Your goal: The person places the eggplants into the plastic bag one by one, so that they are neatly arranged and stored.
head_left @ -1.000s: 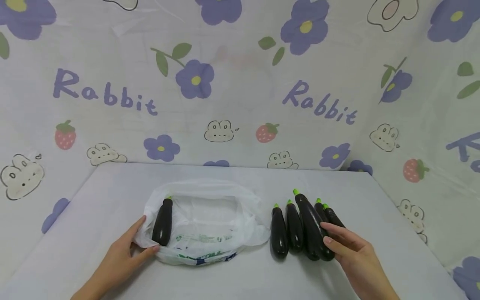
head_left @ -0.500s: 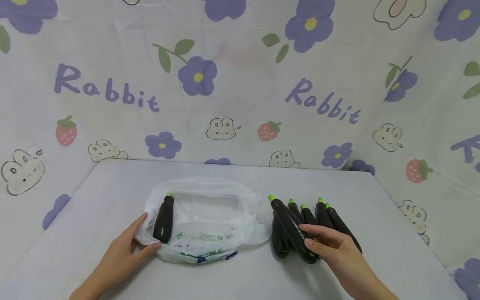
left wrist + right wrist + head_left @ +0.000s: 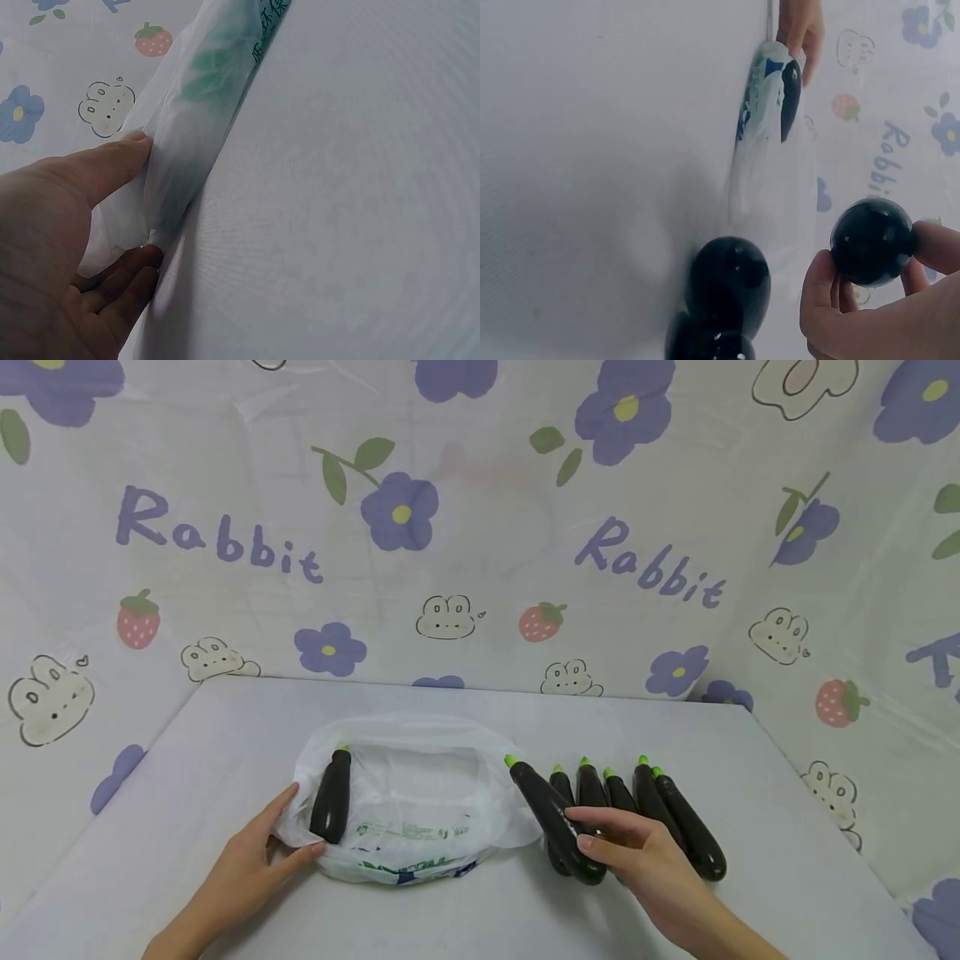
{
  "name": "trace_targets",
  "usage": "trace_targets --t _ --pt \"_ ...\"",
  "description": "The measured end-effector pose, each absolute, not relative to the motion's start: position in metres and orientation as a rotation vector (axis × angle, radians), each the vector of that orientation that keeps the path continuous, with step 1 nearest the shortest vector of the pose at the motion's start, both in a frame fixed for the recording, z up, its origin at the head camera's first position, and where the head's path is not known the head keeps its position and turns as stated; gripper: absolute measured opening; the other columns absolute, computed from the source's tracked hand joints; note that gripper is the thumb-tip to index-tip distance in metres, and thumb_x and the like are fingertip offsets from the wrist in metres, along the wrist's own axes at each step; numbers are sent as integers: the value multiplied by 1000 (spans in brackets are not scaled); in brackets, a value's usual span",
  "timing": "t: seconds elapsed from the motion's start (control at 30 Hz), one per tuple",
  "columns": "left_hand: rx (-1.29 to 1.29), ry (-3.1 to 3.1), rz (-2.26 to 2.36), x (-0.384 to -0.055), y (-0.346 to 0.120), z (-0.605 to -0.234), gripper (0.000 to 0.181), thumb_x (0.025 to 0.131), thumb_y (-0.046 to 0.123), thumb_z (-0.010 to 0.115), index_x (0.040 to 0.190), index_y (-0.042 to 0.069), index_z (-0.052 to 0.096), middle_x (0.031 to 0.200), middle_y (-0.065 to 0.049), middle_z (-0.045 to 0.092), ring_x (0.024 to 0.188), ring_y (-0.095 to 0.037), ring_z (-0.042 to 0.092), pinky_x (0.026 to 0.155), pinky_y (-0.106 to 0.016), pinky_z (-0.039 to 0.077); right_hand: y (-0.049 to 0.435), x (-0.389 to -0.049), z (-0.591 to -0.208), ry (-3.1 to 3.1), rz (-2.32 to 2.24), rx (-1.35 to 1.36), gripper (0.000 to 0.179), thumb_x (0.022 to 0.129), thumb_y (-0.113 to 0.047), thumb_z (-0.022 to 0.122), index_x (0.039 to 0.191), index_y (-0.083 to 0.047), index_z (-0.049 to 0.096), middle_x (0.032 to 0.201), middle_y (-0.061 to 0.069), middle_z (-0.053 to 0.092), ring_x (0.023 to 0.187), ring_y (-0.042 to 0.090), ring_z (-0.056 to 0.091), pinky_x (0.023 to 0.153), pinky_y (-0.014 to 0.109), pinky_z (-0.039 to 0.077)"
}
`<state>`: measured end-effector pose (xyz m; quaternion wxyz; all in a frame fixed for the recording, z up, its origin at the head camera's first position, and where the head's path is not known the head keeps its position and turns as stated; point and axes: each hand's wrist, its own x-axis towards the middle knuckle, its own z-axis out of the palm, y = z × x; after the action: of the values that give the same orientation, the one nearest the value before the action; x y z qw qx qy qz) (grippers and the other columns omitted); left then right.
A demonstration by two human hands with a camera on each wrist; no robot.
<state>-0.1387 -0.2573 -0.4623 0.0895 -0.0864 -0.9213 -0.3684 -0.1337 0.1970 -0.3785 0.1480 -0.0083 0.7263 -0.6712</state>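
Note:
My right hand [image 3: 648, 864] grips a dark eggplant [image 3: 546, 806] by its thick lower end, its green stem pointing up and left toward the bag. In the right wrist view this eggplant [image 3: 874, 241] shows end-on between thumb and fingers, raised above the others. A white plastic bag [image 3: 420, 870] lies with its mouth spread wide; one eggplant [image 3: 332, 797] rests inside at the left. My left hand [image 3: 243, 868] holds the bag's left end, and in the left wrist view the thumb [image 3: 124, 161] and fingers lie on either side of the plastic [image 3: 184, 142].
Several more eggplants [image 3: 690, 827] lie in a row to the right of the bag, partly behind my right hand. The white table [image 3: 420, 927] ends at a back edge against a printed cloth [image 3: 480, 527] with flowers and rabbits.
My right hand has lifted the eggplant out of the row and carried it left, over the other eggplants to the bag's right side. The left hand stays at the bag.

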Motion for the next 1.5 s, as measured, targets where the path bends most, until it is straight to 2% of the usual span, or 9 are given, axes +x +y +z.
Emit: trace_targets --t 0.27,0.5,0.73,0.93,1.23,1.5 --pt "-258 -2738 -1102 -139 -258 -463 93 85 48 75 154 6 29 149 -24 39 134 -42 39 104 -59 36 180 -138 -377 2049 -1952 -69 43 86 -14 77 126 -6 67 117 16 60 97 26 55 89 34 50" --pt "-257 -2733 -1103 -141 -258 -464 93 85 49 75 155 8 29 149 -24 39 135 -42 38 104 -59 35 164 -140 -373 2000 -1970 -94 41 88 -13 75 128 -6 66 128 14 58 103 26 59 92 33 49" --pt "-261 -2724 -1122 -141 -258 -464 93 85 47 76 154 7 30 149 -24 39 135 -42 37 105 -60 34 142 -146 -373 1991 -1961 -106 40 87 -14 76 126 -9 68 126 12 59 101 25 60 89 36 48" --pt "-251 -2739 -1119 -140 -258 -463 93 85 49 75 155 7 29 150 -25 38 135 -43 36 105 -60 34 121 -152 -379 1954 -1961 -137 37 88 -13 75 124 -7 69 131 12 57 108 25 61 93 37 49" --pt "-257 -2743 -1128 -139 -258 -461 93 85 49 74 155 7 29 149 -24 38 135 -43 36 105 -60 34 90 -156 -382 1866 -2001 -191 36 89 -10 73 124 -4 68 127 12 60 107 23 61 94 35 49" --pt "-256 -2745 -1115 -139 -258 -460 92 85 48 74 154 6 30 148 -25 40 134 -43 37 104 -60 35 62 -165 -383 1826 -2021 -155 34 89 -8 72 122 -6 70 123 11 63 105 22 63 93 35 50"
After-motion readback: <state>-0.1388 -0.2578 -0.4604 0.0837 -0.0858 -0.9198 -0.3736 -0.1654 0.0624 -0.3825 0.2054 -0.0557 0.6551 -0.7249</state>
